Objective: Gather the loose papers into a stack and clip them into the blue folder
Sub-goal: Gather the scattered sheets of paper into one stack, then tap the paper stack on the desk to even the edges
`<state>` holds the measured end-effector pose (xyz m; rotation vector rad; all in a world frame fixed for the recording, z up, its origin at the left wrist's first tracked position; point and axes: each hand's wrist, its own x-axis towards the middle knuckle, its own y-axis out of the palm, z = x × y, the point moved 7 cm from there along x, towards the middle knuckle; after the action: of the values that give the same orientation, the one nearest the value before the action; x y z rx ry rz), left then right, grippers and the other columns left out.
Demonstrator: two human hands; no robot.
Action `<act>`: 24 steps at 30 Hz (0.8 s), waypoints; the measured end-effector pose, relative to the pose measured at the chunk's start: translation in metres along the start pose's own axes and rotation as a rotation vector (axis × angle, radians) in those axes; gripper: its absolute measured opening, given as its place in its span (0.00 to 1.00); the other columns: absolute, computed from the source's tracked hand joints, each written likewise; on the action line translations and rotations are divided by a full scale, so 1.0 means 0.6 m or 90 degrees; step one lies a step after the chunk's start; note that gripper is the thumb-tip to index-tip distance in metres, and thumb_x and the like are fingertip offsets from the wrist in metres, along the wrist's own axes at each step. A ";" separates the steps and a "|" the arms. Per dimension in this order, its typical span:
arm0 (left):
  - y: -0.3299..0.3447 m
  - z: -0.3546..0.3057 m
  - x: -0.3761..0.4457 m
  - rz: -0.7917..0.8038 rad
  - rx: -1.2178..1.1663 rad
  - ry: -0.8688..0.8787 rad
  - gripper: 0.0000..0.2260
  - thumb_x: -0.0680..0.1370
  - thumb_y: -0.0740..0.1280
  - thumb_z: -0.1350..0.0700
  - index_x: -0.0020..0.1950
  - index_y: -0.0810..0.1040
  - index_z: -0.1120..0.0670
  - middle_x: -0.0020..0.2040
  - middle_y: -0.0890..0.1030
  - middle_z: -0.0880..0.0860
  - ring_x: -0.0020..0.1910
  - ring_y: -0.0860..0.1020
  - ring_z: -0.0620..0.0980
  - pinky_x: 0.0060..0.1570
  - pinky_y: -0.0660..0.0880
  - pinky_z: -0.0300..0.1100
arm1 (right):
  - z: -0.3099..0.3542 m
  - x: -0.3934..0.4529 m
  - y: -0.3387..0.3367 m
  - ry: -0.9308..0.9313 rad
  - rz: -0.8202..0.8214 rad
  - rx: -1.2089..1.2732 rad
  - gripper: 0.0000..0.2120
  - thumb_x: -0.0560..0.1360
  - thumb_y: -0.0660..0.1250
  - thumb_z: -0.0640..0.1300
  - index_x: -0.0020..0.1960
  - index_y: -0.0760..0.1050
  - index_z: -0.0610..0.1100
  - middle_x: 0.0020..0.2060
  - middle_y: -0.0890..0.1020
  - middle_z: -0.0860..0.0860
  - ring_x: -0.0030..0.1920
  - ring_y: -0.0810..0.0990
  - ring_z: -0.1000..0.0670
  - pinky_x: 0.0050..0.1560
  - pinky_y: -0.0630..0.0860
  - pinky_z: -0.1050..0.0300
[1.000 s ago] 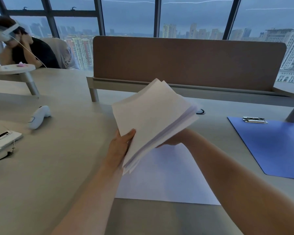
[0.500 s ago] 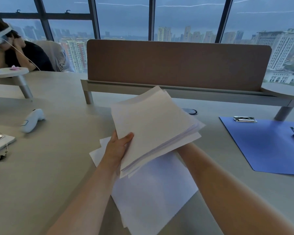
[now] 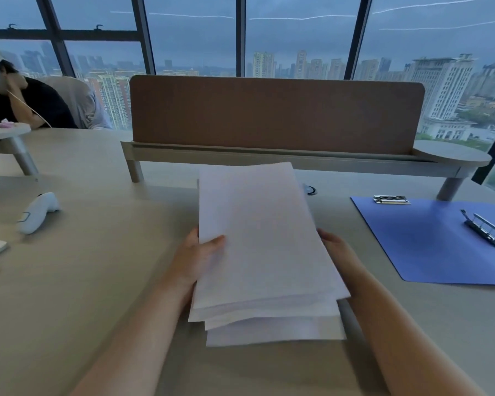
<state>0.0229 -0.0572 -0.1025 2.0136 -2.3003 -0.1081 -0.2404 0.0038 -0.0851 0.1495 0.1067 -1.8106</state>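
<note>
The stack of papers (image 3: 265,247) sits between both hands above the table (image 3: 83,281), long edge running away from the person, its near end fanned so that several sheet edges show unevenly one below another. The left hand (image 3: 196,260) grips the left edge about halfway along: the thumb lies on top of the uppermost sheet, pressed flat, and the other fingers are hidden beneath the pile. The right hand (image 3: 333,247) is at the right edge, just level with the left one; only its knuckles and the back of the hand show past the paper (the fingers go under the sheets, so I cannot tell how tightly they curl), though the stack clearly rests against it.

Off to the right, well apart from the papers, the blue folder (image 3: 429,241) lies open and flat on the table. A metal clip (image 3: 391,199) sits at its far edge, and a second lever clip (image 3: 484,231) lies nearer its right side. To the left, a white controller (image 3: 37,212) rests on the tabletop.
</note>
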 end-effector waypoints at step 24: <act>0.048 0.015 -0.044 0.004 0.475 0.029 0.26 0.69 0.69 0.40 0.65 0.70 0.45 0.61 0.78 0.39 0.62 0.78 0.48 0.60 0.75 0.50 | -0.038 -0.045 -0.031 0.016 0.014 -0.079 0.13 0.78 0.66 0.35 0.62 0.78 0.41 0.50 0.87 0.44 0.47 0.87 0.43 0.44 0.83 0.51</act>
<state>-0.0027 -0.0272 -0.1089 2.2372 -2.5499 0.9140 -0.2511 0.0379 -0.1037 0.0861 0.2338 -1.7747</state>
